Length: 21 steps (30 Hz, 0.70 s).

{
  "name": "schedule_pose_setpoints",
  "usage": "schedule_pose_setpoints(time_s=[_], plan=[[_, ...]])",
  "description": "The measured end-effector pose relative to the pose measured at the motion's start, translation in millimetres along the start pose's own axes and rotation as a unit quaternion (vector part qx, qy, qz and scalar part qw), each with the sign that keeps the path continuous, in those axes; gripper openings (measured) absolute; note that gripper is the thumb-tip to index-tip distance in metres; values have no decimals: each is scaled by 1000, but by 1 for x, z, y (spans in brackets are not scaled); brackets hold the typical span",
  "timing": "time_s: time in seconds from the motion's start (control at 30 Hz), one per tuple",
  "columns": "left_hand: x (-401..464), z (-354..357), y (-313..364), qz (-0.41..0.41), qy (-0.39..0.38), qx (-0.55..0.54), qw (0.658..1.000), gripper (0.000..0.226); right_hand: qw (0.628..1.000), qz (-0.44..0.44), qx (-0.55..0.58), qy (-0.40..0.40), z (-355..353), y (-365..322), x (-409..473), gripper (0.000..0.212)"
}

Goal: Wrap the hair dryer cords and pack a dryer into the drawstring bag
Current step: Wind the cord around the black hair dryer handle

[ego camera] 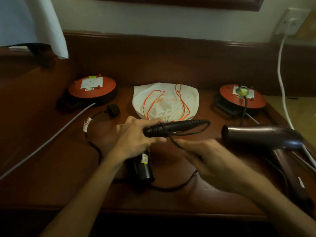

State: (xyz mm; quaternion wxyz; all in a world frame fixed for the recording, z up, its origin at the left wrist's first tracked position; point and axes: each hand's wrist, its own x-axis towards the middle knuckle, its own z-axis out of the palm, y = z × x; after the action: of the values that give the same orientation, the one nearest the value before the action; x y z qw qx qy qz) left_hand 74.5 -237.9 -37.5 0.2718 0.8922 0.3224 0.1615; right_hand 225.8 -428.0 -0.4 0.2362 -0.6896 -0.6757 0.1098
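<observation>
A black dryer (145,161) is held above the middle of the tabletop (51,159), its handle (177,127) lying level and pointing right, its barrel hanging down toward the near edge. The left hand (136,135) grips the dryer where handle meets barrel, fingers curled round it. The right hand (210,159) pinches the black cord (186,133), which loops from the handle's tip back under the handle; the rest of the cord trails across the tabletop to a plug (112,109) at the left. Just behind the hands lies the white bag (164,101) with orange drawstrings, flat, partly hidden by the handle. A second, brown dryer (263,135) lies to the right, near the right hand, its cord running to the right cord reel (242,98). Another reel (92,88) sits at the back left, a grey cable (44,144) leading off it.
</observation>
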Motion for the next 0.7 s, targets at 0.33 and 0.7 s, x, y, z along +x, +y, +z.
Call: schedule_pose_setpoints(time_s=[0.33,0.7], plan=[[7,-36,-13,54,-225,-200,952,53,967,-92,-232,56,58,20,9,75],[-8,-15,-27,95,5,-191,977,36,988,-128,-71,43,43,58,40,23]])
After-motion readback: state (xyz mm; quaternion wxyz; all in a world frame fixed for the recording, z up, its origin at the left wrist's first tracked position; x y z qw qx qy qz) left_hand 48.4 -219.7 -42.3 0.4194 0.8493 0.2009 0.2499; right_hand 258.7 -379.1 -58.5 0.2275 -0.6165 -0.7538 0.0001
